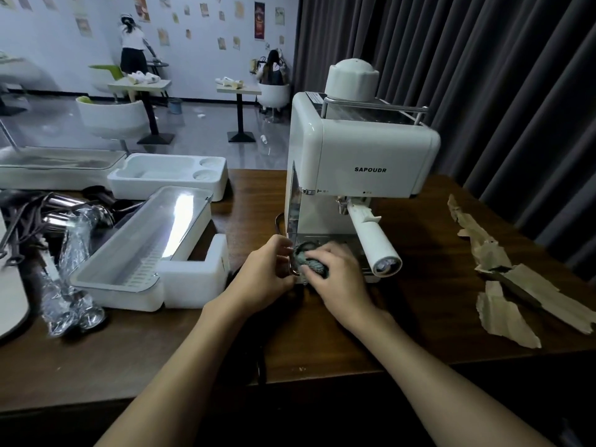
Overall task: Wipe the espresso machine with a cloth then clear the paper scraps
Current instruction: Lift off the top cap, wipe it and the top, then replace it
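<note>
Both hands meet at the foot of the espresso machine point(361, 150). Right hand point(338, 279) is closed over a dark cloth point(314, 261), pressing it against the machine's low front; most of the cloth is hidden under the fingers. Left hand point(269, 269) is curled just beside it, pinching a thin curved metal piece whose nature is hard to make out. Whatever lies beneath the hands is covered. Torn brown paper scraps point(516, 279) lie well apart on the right side of the wooden table point(419, 317), partly cut off at the edge.
</note>
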Demonstrator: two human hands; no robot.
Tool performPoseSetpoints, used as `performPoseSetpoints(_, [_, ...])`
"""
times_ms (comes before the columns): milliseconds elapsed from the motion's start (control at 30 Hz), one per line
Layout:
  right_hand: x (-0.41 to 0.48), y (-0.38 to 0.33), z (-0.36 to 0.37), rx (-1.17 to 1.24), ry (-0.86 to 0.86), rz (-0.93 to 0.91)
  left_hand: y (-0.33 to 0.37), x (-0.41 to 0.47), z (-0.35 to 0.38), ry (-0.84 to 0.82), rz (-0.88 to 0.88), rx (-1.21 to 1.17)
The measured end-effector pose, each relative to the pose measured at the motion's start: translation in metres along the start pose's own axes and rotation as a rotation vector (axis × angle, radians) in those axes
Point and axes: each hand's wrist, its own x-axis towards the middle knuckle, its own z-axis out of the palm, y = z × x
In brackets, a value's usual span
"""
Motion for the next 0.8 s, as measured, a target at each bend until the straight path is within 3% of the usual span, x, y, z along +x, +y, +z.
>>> performPoseSetpoints(133, [0.001, -0.001, -0.001, -0.011, -0.065, -0.086, 0.000, -0.001, -0.002, -0.003, 0.002, 0.020])
performPoseSetpoints(200, [-0.004, 0.012, -0.010, -0.006, -0.081, -0.008, 0.002, -0.001, -0.002, -0.008, -0.014, 0.032])
performPoseSetpoints(300, [-0.009, 0.034, -0.037, 0.066, 0.030, 0.156, 0.003, -0.002, 0.000, -0.006, -0.023, 0.071])
performPoseSetpoints(500, [-0.007, 0.048, -0.072, -0.027, 0.000, 0.105, 0.022, -0.006, 0.005, -0.005, -0.003, 0.270])
performPoseSetpoints(600, [-0.007, 0.047, -0.078, 0.045, -0.030, 0.084, 0.038, -0.009, 0.014, 0.054, 0.072, 0.397])
performPoseSetpoints(700, [-0.015, 0.042, -0.094, 0.194, -0.122, 0.012, 0.058, -0.011, 0.025, 0.000, 0.195, 0.275])
performPoseSetpoints(800, [-0.026, 0.046, -0.106, 0.291, -0.175, 0.024, 0.080, -0.017, 0.037, -0.072, 0.190, 0.141])
